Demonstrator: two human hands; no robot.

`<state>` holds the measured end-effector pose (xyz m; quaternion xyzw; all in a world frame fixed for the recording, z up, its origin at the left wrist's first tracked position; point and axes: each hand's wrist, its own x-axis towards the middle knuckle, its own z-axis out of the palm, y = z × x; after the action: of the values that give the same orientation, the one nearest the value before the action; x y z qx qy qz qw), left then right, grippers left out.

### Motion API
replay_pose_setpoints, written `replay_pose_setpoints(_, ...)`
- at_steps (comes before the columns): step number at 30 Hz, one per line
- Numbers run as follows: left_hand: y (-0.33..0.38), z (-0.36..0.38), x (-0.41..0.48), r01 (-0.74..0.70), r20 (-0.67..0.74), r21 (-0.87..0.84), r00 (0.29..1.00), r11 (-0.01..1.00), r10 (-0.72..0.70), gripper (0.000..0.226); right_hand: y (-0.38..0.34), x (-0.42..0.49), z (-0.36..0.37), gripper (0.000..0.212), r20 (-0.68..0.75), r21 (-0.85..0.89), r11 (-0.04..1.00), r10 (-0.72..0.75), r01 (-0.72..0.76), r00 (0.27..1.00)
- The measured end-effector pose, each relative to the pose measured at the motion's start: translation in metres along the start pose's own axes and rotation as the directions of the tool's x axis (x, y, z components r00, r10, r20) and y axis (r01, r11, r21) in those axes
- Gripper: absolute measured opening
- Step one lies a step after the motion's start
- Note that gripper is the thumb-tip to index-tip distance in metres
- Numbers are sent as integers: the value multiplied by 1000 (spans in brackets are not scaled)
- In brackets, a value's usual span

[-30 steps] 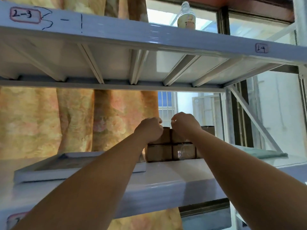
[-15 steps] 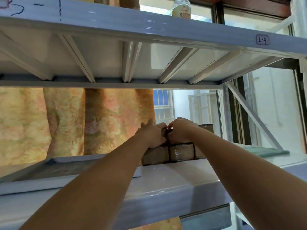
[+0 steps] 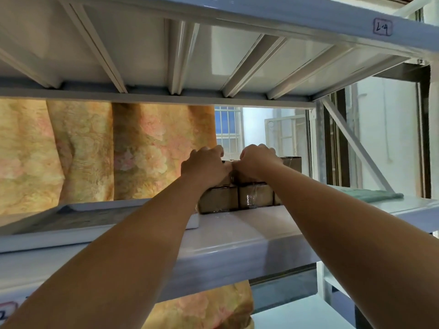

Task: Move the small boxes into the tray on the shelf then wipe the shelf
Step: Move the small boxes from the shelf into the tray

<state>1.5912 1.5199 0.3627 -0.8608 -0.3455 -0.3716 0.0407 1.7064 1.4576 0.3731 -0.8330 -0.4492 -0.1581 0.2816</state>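
Since a moment ago both hands have shifted a little higher on the stack, and the view has tipped up so that less of the upper shelf's front edge shows. My left hand [image 3: 205,166] is curled over the top left of the boxes [image 3: 237,198], fingers hooked behind the upper row, thumb toward the middle. My right hand [image 3: 257,161] is curled the same way just beside it, over the top of the upper row; the two thumbs nearly touch. Both hands are closed on the upper boxes, though I cannot tell which box each one grips, since my knuckles hide them.

The boxes are brown, taped, and stacked in two rows on the shelf [image 3: 237,236], toward its back. The lower row sits flat on the shelf, with two fronts showing plainly between my forearms. One more upper box [image 3: 291,163] sticks out to the right of my right hand.

The tray [image 3: 95,224] lies flat on the same shelf to the left of the boxes, its right end just beside the lower left box; my left forearm crosses that corner, so I cannot tell whether they touch. A green cloth [image 3: 370,194] lies on the shelf well off to the right. Behind the shelf hangs a flowered curtain [image 3: 95,150], with a window [image 3: 261,129] to its right.
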Motion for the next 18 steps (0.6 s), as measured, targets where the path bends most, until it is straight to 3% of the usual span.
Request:
replay_pose_setpoints(4, 4, -3, 0, 152, -22, 32, 988, 988, -152, 58, -2, 0, 1, 63, 24, -60, 998, -7, 9, 1000)
replay_pose_setpoints(8, 11, -15, 14, 273, 98, 67, 955, 960, -278, 70, -2, 2, 1, 65, 26, -112, 994, -7, 10, 1000)
replay_pose_setpoints(10, 16, -26, 19, 266, 260, 74, 925, 961, -276, 67, -3, 5, 1, 65, 36, -129, 992, -8, 13, 999)
replay_pose_setpoints(13, 31, -41, 16, 261, 501, 63, 826, 963, -257, 58, -4, 6, 0, 64, 49, -157, 987, -7, 14, 999)
replay_pose_setpoints(15, 36, -46, 14, 262, 552, 63, 795, 963, -252, 52, -5, 6, 0, 62, 57, -162, 987, -8, 17, 998)
replay_pose_setpoints(18, 30, -47, 14, 320, 517, -1, 811, 947, -274, 33, -6, 5, 0, 62, 61, -161, 987, -6, 16, 998)
